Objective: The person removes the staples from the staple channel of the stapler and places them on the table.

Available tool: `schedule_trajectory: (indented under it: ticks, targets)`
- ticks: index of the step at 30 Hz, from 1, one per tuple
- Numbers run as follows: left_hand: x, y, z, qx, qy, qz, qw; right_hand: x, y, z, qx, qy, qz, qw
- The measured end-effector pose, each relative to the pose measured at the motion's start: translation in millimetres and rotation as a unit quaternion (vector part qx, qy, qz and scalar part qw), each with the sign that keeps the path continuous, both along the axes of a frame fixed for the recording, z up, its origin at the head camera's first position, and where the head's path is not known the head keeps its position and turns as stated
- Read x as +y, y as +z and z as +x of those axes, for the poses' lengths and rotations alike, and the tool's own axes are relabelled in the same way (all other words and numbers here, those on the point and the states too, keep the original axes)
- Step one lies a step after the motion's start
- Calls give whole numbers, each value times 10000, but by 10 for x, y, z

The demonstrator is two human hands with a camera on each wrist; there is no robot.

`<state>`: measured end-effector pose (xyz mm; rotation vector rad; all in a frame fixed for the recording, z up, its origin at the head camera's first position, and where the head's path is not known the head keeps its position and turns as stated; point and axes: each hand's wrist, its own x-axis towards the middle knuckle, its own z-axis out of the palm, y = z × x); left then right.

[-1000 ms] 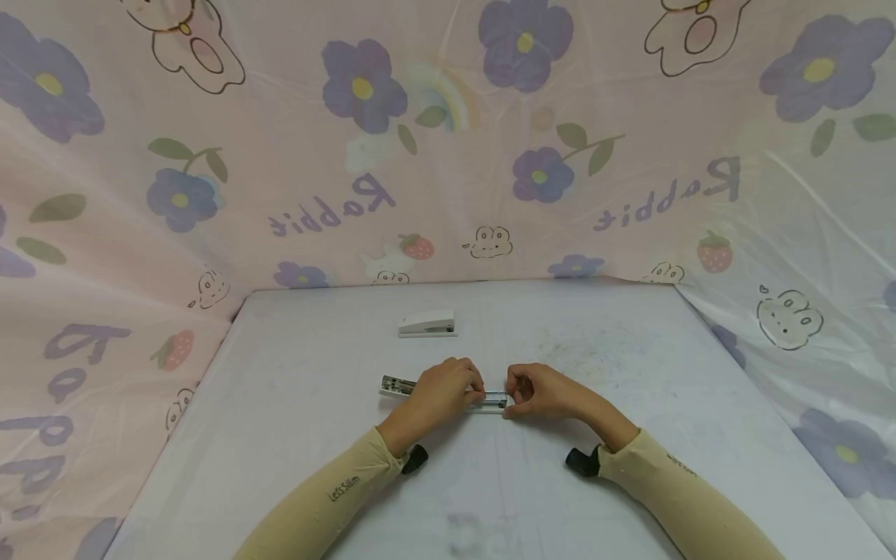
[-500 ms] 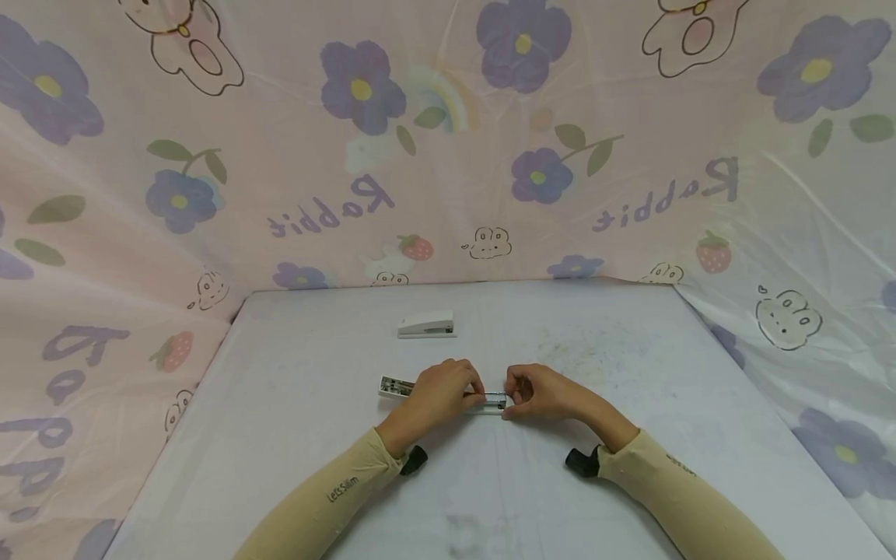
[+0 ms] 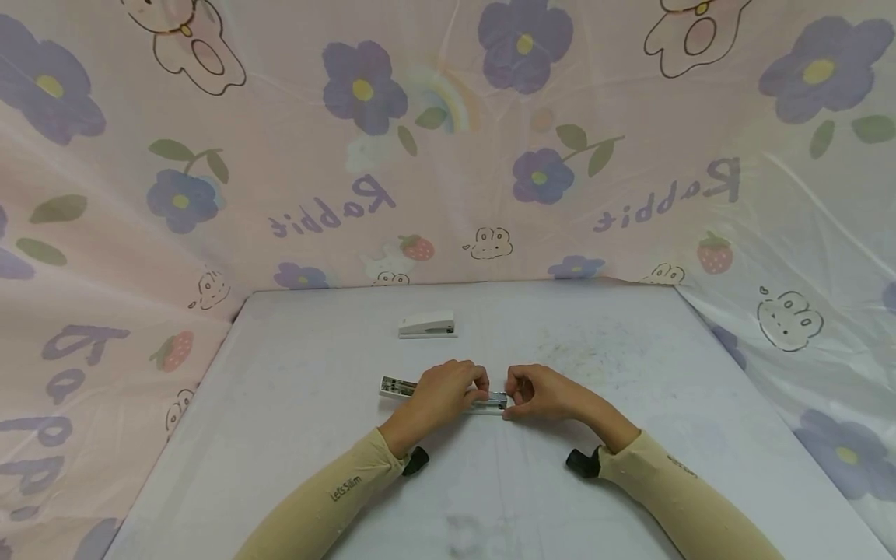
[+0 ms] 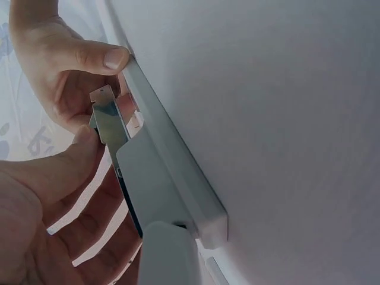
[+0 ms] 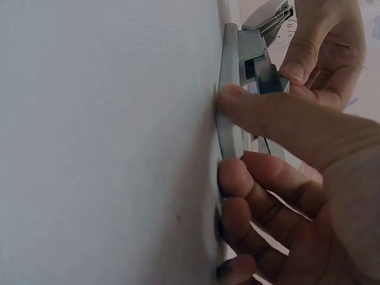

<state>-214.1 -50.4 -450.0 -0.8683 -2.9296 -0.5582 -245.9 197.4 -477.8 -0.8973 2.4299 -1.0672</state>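
Note:
A white stapler (image 3: 483, 412) lies on the table with its top cover (image 3: 397, 386) swung back to the left, the magazine exposed. My left hand (image 3: 448, 393) reaches over its middle, thumb and fingertips pinching a short shiny metal strip (image 3: 497, 399) at the magazine; it looks like a row of staples. In the right wrist view this piece is partly hidden behind the right thumb. My right hand (image 3: 542, 392) holds the front end of the stapler's base (image 5: 230, 133), the thumb (image 5: 237, 98) pressing on the base's edge.
A second white stapler (image 3: 427, 325), closed, stands farther back on the white table (image 3: 315, 334). A patterned cloth (image 3: 448, 194) hangs around the table's back and sides. Black camera mounts (image 3: 582, 463) sit at both wrists.
The left fingertips have shifted slightly up and right, and a shiny strip now shows over the front of the magazine, where bare rails showed before. The right hand has stayed in place.

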Motion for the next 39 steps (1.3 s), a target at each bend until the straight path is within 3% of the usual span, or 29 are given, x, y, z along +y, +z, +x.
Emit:
schedule_trajectory:
  ticks: [10,23,31,39]
  targets:
    - [4,-12,0,-26,42,175,9998,8,-7,1,47,13,12,10000]
    - [17,6,32,83,-227,107,9997,12,-14,-1,32,9,26,10000]
    - [-5,53,37,151,-13,265,9995,17,2,0,89,38,41,9999]
    - [-151,106,69,60,115,520,9986,17,-13,-2,64,21,-1,10000]
